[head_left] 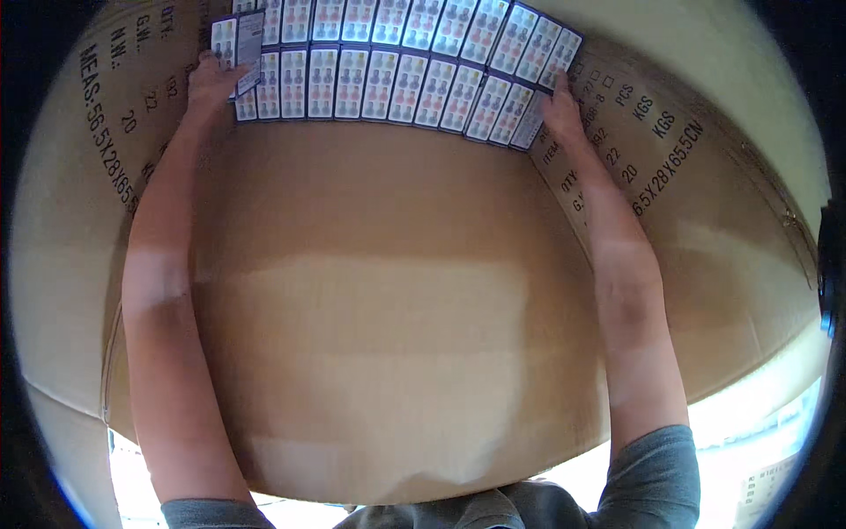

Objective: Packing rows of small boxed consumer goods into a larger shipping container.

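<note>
Head view: I see my left hand (214, 81) clamped on one small card pack (249, 51) at the far left of a cardboard box (379, 326), right hand (560, 110) flat, fingers together, touching the packed rows (397, 66). A careless nudge could tip them.

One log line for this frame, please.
left hand: holds small packet | right hand: on packet row | inside cardboard box

Both hands — packets (388, 84) in carton (370, 335)
</note>
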`<state>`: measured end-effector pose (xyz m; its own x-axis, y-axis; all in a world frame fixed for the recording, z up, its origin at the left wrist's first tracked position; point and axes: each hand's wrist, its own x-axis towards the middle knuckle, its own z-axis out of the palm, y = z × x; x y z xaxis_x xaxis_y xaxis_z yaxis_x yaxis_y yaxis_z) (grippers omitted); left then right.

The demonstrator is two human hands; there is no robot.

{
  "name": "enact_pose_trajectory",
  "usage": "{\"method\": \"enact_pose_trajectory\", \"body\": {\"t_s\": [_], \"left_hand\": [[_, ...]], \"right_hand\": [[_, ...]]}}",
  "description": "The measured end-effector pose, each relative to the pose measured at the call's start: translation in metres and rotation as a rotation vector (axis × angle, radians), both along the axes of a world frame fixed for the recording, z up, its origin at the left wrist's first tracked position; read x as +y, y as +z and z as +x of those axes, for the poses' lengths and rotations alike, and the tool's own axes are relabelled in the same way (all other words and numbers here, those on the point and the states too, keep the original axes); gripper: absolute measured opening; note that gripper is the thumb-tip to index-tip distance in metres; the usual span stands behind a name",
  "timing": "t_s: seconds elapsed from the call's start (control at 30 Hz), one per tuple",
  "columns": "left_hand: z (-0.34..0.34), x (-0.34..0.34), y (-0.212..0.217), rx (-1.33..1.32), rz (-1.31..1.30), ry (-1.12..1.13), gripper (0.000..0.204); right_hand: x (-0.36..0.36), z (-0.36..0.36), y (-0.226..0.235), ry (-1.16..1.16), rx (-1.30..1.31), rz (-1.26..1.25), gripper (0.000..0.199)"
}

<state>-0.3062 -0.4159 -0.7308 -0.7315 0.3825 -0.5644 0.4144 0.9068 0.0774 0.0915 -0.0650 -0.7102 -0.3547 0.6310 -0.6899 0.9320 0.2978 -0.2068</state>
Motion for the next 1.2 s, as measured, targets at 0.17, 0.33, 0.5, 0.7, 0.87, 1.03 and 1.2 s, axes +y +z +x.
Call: {"method": "enact_pose_trajectory", "body": {"t_s": [0.17, 0.33, 0.5, 0.7, 0.87, 1.03, 1.2], "left_hand": [[-0.008, -0.003, 0.009, -0.032, -0.005, -0.023, 0.073], [-0.011, -0.01, 0.004, 0.04, 0.004, -0.012, 0.07], [-0.012, -0.014, -0.001, -0.092, 0.135, 0.016, 0.067], [-0.006, -0.004, 0.005, -0.016, -0.047, 0.011, 0.067], [-0.02, -0.012, -0.004, -0.045, -0.007, -0.018, 0.069], [-0.007, -0.019, -0.001, 0.005, -0.018, 0.008, 0.065], [0.019, -0.015, 0.002, 0.075, 0.043, -0.112, 0.052]], "right_hand": [[-0.005, -0.008, -0.005, 0.053, -0.034, -0.025, 0.072], [-0.004, -0.005, -0.006, 0.064, 0.068, 0.004, 0.067], [-0.004, 0.002, -0.009, 0.07, 0.083, 0.053, 0.065], [-0.001, 0.003, -0.01, 0.069, 0.062, 0.03, 0.062], [-0.004, 0.005, -0.015, 0.093, 0.196, 0.066, 0.06], [-0.007, -0.007, -0.002, 0.087, -0.012, 0.011, 0.053], [-0.006, -0.02, 0.027, -0.108, 0.135, -0.396, 0.04]]}}
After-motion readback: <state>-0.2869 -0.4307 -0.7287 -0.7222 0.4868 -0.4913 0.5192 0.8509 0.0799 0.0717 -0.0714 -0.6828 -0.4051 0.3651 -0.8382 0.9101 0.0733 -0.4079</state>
